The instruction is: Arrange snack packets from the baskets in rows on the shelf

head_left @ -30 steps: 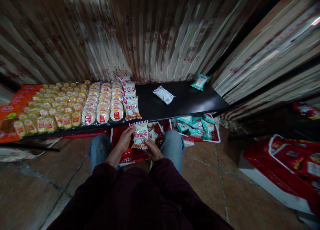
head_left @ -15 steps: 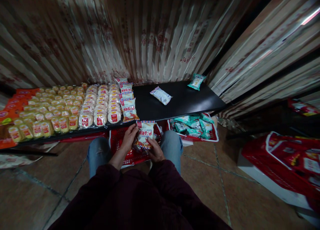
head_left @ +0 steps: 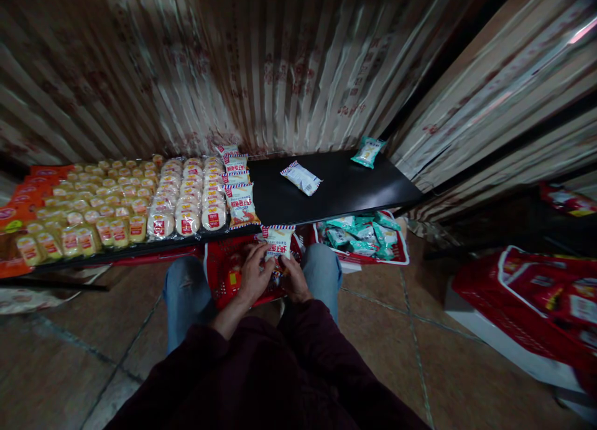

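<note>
A white and orange snack packet [head_left: 281, 238] with a red-and-blue striped top edge is held over a red basket [head_left: 221, 256] between my knees. My left hand [head_left: 255, 275] is closed on its left side, the fingers lying across the front. At the lower right of the packet, my right hand [head_left: 295, 280] grips it with the thumb in front; its other fingers are hidden. Just beyond, a column of matching packets [head_left: 241, 205] lies on the black shelf [head_left: 340, 193]. Another packet [head_left: 301, 178] lies back side up on that shelf.
Rows of wrapped round cakes [head_left: 188, 215], yellow cakes [head_left: 119, 231] and orange packs [head_left: 32, 184] fill the shelf's left. A green packet [head_left: 368, 152] lies at its right end. A basket of green packets [head_left: 361, 237] stands below. Red packs [head_left: 550, 293] are at right.
My left hand has moved from the packet's upper left corner down and right across its front. The packet has shifted slightly right, and my right hand keeps its hold.
</note>
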`<action>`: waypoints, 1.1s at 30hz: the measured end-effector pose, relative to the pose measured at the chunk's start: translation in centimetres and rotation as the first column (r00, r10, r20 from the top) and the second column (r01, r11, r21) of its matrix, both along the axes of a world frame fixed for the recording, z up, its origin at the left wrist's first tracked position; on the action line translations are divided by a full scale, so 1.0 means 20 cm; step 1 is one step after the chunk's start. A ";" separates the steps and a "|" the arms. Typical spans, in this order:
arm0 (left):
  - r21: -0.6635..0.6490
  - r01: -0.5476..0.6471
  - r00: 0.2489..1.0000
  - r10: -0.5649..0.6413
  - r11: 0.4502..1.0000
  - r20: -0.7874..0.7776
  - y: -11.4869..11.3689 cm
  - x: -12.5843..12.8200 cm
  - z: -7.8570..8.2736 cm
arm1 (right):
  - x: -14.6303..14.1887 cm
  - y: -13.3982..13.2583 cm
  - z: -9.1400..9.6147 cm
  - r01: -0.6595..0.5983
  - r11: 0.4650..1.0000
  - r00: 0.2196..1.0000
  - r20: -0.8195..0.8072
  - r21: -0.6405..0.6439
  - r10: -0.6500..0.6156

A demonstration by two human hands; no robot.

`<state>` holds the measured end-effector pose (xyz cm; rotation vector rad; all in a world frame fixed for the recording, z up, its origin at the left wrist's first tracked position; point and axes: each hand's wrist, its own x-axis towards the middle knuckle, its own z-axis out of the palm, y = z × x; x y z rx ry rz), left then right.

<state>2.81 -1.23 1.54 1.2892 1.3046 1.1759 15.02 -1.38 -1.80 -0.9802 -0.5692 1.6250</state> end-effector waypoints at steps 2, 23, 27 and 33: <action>-0.062 -0.016 0.998 0.021 0.998 0.067 0.00 0.01 -0.02 | 0.01 0.00 -0.01 0.003 1.000 1.000 0.019 0.004 -0.003; -0.581 -0.045 0.766 0.401 0.813 0.502 -0.03 0.00 -0.16 | 0.03 0.01 -0.18 -0.057 0.998 0.986 0.158 0.029 0.052; -0.590 0.012 0.709 0.410 0.807 0.575 -0.03 -0.02 -0.18 | 0.02 0.00 -0.15 -0.033 0.999 0.995 0.088 -0.038 0.036; -0.615 0.084 0.637 0.432 0.784 0.638 -0.03 -0.03 -0.21 | 0.01 0.00 -0.14 0.006 0.999 0.996 0.094 -0.054 -0.001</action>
